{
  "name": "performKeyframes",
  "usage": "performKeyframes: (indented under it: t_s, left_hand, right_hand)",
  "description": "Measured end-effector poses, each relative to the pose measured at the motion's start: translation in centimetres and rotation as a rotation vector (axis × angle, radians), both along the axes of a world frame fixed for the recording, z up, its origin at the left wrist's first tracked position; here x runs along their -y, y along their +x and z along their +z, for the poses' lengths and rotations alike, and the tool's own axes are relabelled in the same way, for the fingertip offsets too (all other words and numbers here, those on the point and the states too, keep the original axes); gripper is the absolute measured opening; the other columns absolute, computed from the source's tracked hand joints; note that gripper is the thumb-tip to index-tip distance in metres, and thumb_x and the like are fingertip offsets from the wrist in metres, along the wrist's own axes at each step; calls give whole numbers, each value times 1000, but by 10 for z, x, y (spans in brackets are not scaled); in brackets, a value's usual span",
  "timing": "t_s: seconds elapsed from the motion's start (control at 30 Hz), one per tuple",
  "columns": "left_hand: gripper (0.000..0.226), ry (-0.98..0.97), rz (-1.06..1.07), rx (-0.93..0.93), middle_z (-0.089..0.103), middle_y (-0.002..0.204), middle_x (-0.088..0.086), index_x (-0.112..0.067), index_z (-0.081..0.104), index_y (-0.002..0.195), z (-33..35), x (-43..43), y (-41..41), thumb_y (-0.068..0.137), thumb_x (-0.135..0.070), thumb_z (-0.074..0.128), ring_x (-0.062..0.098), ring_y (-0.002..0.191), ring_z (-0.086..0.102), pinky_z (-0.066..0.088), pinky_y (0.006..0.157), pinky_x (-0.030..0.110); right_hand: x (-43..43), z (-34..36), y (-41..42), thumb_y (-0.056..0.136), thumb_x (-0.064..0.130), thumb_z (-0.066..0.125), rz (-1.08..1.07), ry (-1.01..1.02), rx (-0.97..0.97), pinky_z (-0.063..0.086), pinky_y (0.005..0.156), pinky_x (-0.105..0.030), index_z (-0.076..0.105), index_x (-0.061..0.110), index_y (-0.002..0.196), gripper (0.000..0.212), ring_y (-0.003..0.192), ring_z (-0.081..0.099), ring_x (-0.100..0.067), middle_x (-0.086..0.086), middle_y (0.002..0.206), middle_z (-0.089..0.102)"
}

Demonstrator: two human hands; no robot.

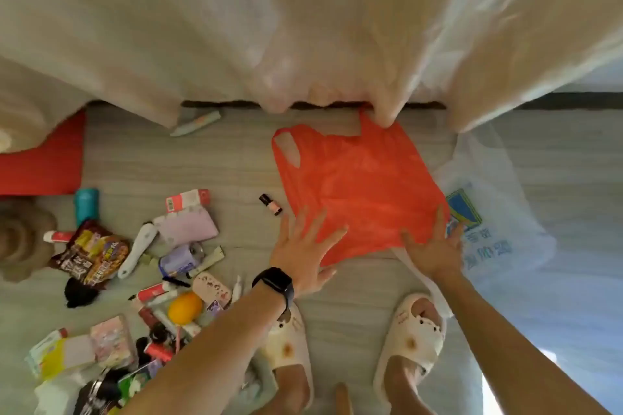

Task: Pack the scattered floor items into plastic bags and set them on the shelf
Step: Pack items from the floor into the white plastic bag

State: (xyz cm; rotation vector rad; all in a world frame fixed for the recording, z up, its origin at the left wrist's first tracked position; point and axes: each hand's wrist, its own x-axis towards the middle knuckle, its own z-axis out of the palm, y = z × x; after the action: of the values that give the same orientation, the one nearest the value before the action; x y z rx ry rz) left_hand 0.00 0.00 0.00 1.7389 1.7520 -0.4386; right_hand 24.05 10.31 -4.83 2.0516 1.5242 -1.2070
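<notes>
Nearest the camera, two feet in cream slippers (414,337) stand on the pale floor (236,162). Both forearms reach forward past them, and a black watch (274,283) sits on the left wrist.

The left hand (305,246) lies flat with its fingers spread on the near left corner of the orange bag (357,189). The right hand (435,246) is flat and spread too, on the bag's near right corner. Neither hand pinches anything; both press the plastic against the floor.

The orange bag lies flat in front of the feet, with its handles pointing away. Its right edge overlaps a white bag (488,229) with blue print, which is spread on the floor under and beside it.

To the left is the pile (148,300) of loose things: an orange (184,307), a can (180,259), a snack packet (91,253), a pink pouch (188,227) and a teal bottle (86,205), mixed with tubes and cartons. A small vial (270,204) lies apart from them, just beside the orange bag's left edge.

Farther off, a tube (195,123) rests near the hem of a white sheet (303,27) that hangs across the whole top of the view. One fold touches the orange bag's far handle. A red mat (43,162) lies at the far left, partly under the sheet.
</notes>
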Motion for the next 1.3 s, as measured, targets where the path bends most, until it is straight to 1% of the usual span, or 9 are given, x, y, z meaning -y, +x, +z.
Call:
performKeyframes:
  t_s: [0.23, 0.33, 0.47, 0.6, 0.67, 0.8, 1.03, 1.2, 1.3]
  left_hand:
    - [80, 106, -669, -155, -23, 161, -5, -47, -7, 151, -119, -21, -3, 95, -44, 50, 46, 138, -33, -20, 94, 81]
    - [72, 159, -427, -252, -8, 164, -5, -47, -12, 151, -146, -54, -29, 99, -41, 39, 41, 145, -22, -17, 101, 77]
    - [68, 179, -403, -207, 4, 164, -2, -47, -7, 151, -147, -66, -38, 99, -42, 37, 34, 150, -8, -1, 112, 69]
    - [66, 289, -364, -31, 36, 154, 3, -40, 27, 150, -128, -38, -35, 90, -32, 51, 32, 146, 24, 18, 116, 58]
    - [55, 302, -209, 29, 45, 147, 2, -36, 42, 144, -101, -21, -39, 90, -31, 51, 27, 143, 31, 21, 116, 50]
    - [40, 308, 269, 144, 54, 138, -5, -39, 53, 134, -39, 20, -64, 95, -40, 45, 20, 130, 45, 39, 104, 36]
    - [43, 449, 978, 650, 58, 126, -16, -31, 56, 129, 90, 78, -111, 92, -54, 56, -1, 107, 55, 42, 85, 16]
    - [62, 631, 1171, 1069, 72, 109, -3, -33, 67, 113, 201, 81, -129, 71, -77, 63, 17, 96, 70, 55, 85, 41]
    - [37, 892, 1212, 943, 75, 99, 8, -13, 73, 102, 240, 88, -142, 82, -44, 75, 25, 97, 71, 55, 92, 46]
  right_hand:
    - [-7, -69, -31, 80, 36, 55, 13, 382, -561, 32, 113, -33, 13, 27, 156, 88, 139, 35, -15, 5, 153, 35]
    - [-6, -88, -21, 73, 54, 54, 279, 532, -225, 16, 118, -57, -9, 30, 155, 107, 150, 6, -28, -1, 164, 5]
    - [9, -116, 6, 68, 86, 52, 543, 184, 188, 14, 109, -70, -32, 47, 142, 119, 146, -22, -29, 1, 154, -40]
    - [16, -105, 17, 96, 33, 47, 584, 177, 236, 45, 102, -50, 19, 37, 152, 63, 140, 28, -35, -6, 160, 15]
    - [4, -81, 14, 91, 16, 42, 603, 298, 251, 52, 88, -41, 51, 23, 132, 42, 114, 58, -29, -6, 130, 56]
    - [-37, 15, -19, 86, 16, 49, 312, 602, 65, 50, 70, -40, 60, 12, 96, 15, 74, 56, -33, -13, 87, 63]
    - [8, 177, -170, 89, 25, 53, 536, 1116, -496, 45, 76, -35, 61, 18, 120, 33, 102, 59, -27, -5, 119, 60]
    - [78, 217, -249, 91, 32, 54, 964, 1282, -788, 54, 60, -38, 56, 18, 124, 36, 98, 60, -23, 1, 121, 57]
    - [103, 228, -273, 94, 40, 50, 1122, 1224, -851, 56, 73, -39, 48, 18, 136, 48, 111, 55, -22, 4, 137, 48]
